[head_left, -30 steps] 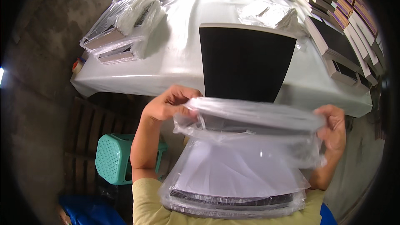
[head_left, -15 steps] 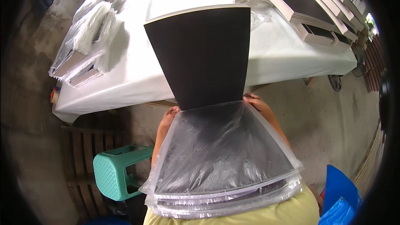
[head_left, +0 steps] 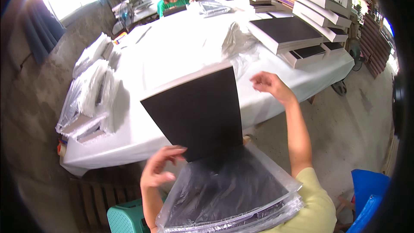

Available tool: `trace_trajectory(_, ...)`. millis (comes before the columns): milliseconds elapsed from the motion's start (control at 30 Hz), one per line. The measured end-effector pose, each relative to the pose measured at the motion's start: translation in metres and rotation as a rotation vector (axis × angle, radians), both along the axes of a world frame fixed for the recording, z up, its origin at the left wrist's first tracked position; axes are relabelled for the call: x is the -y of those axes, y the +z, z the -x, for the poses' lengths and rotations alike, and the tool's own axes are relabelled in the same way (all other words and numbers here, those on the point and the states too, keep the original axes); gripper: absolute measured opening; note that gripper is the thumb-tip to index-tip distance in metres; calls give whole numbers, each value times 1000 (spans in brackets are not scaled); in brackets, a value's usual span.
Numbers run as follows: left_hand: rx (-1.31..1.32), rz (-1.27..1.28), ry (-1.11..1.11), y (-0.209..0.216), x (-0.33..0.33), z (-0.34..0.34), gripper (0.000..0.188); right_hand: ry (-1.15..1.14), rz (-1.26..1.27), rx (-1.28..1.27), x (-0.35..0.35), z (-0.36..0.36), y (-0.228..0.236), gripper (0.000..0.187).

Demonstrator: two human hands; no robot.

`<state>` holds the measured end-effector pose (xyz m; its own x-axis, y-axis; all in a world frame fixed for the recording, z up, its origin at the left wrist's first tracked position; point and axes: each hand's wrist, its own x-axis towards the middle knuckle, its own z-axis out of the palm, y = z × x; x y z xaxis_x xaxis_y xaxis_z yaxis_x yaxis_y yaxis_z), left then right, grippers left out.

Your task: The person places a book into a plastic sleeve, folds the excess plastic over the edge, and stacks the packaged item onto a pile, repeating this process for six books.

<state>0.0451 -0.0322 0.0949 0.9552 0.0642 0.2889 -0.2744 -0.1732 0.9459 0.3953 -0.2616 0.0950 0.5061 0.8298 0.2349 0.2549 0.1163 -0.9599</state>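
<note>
A flat stack of black sheets with a pale edge (head_left: pixel 196 114) stands partly out of a clear plastic bag (head_left: pixel 228 185). The bag covers its lower part and lies over my lap, its near end crumpled in layers. My left hand (head_left: pixel 161 166) is beside the bag's mouth at the left edge of the black stack, thumb and fingers apart, slightly blurred. Raised over the table's edge, my right hand (head_left: pixel 269 85) is right of the stack and away from it, its fingers loosely bent with nothing seen in them.
Bagged stacks (head_left: pixel 88 99) lie at the left of the white-covered table (head_left: pixel 168 56). A loose plastic bag (head_left: pixel 237 41) and black-topped stacks (head_left: pixel 286 32) are at the right. A person in green (head_left: pixel 172 2) sits at the far side. A green stool (head_left: pixel 127 218) stands low left.
Both hands have let go of the bag's mouth; the right has risen and moved away, the left is open beside it. The view has tilted up, bringing the far person into sight.
</note>
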Motion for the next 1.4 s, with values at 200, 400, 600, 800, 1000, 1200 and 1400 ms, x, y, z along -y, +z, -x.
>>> trace_trajectory(200, -265, -696, 66, -5, 15, -50, 100, -328, 302, 310, -81, -90, -46, 36)
trace_trajectory(400, -282, -658, -10, -5, 8, -52, 106, -314, 615, 555, -123, -144, -75, 61)
trace_trajectory(600, -312, -666, 25, -4, 12, -56, 106, 128, 711, 745, -173, -117, -52, 88)
trace_trajectory(800, -334, -616, 40, -7, 20, -64, 99, -172, 674, 683, -225, -123, -79, 67)
trace_trajectory(1000, -321, -593, 56, -11, 12, -65, 95, -382, 597, 724, -246, -132, -101, 41)
trace_trajectory(1200, -323, -590, 47, -19, 10, -63, 91, -545, 586, 849, -250, -122, -90, 25)
trace_trajectory(1400, -384, -581, 28, -19, 9, -61, 87, -716, 475, 665, -247, -144, -82, 18)
